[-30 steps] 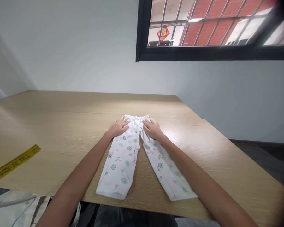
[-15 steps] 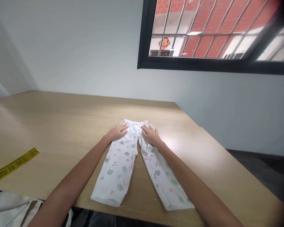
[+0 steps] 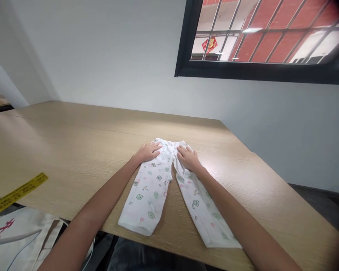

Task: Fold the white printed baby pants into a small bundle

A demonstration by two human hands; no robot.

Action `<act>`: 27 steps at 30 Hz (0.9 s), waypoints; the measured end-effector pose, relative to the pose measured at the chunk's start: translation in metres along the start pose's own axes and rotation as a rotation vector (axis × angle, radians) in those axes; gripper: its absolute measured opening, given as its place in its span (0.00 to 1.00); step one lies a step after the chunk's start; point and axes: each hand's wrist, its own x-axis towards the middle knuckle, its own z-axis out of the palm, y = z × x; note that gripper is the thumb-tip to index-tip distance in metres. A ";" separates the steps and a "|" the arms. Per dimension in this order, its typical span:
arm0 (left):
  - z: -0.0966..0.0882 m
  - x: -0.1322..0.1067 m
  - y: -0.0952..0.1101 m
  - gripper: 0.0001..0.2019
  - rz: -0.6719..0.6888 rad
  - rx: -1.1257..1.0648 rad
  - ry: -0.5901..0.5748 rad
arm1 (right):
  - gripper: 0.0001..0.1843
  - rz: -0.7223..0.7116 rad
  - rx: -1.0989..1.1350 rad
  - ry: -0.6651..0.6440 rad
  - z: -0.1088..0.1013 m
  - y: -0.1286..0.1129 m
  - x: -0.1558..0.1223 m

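A small pair of white pants with green, pink and grey animal prints lies spread on the wooden table. Its elastic waistband points away from me and both legs reach toward the near edge, slightly apart. My left hand lies flat on the upper left side of the pants, fingers stretched out. On the upper right side, just below the waistband, my right hand rests with its fingers extended. Part of the right pant leg is hidden under my right forearm.
Yellow tape with dark markings is stuck on the table at the left. Below it, off the near edge, hangs a white cloth bag with red marks and a cable. A wall and a dark-framed barred window stand behind.
The view has shifted, so the table and pants appear a little farther right and higher; more of the white bag shows. Both hands stay in the same places on the pants.
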 end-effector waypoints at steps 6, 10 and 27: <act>0.002 -0.001 -0.003 0.22 0.003 -0.020 0.019 | 0.21 0.007 -0.004 -0.018 -0.002 -0.002 -0.002; -0.002 -0.002 0.001 0.21 0.030 -0.030 0.066 | 0.21 -0.059 -0.020 0.089 -0.007 -0.009 0.001; 0.004 0.023 0.008 0.14 0.260 -0.077 0.042 | 0.23 -0.343 0.157 -0.128 0.004 -0.030 0.064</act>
